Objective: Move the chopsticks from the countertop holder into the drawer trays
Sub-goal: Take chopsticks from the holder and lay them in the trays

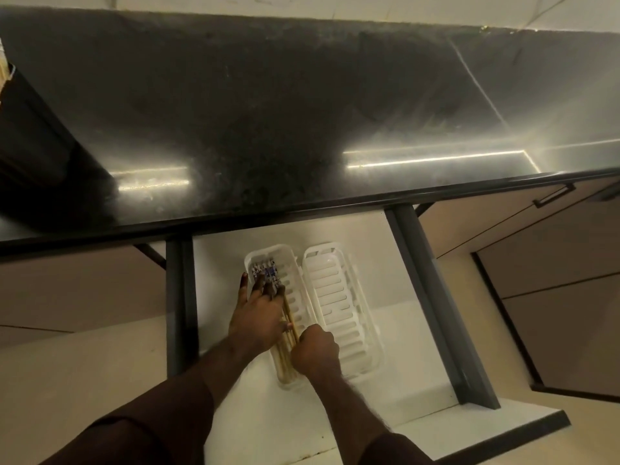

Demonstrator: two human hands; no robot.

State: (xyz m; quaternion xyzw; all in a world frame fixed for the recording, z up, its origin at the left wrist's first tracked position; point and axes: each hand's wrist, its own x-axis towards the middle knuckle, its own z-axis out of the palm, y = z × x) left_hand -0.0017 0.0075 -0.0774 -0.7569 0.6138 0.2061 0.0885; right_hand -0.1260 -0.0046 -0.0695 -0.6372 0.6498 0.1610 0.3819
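left hand (256, 317) lies flat, fingers spread, on tan wooden chopsticks (289, 344) in the left white slotted plastic tray (298, 290). right hand (315, 352), beside it, is fisted on the chopsticks.

The left hand (258, 320) and right hand (315, 354) cover the chopsticks' (291, 325) middles; at nine o'clock, an object (4, 73) on the surface is cut off.

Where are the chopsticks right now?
The chopsticks lie in the left tray in the open drawer, under the left hand and beside the right hand.
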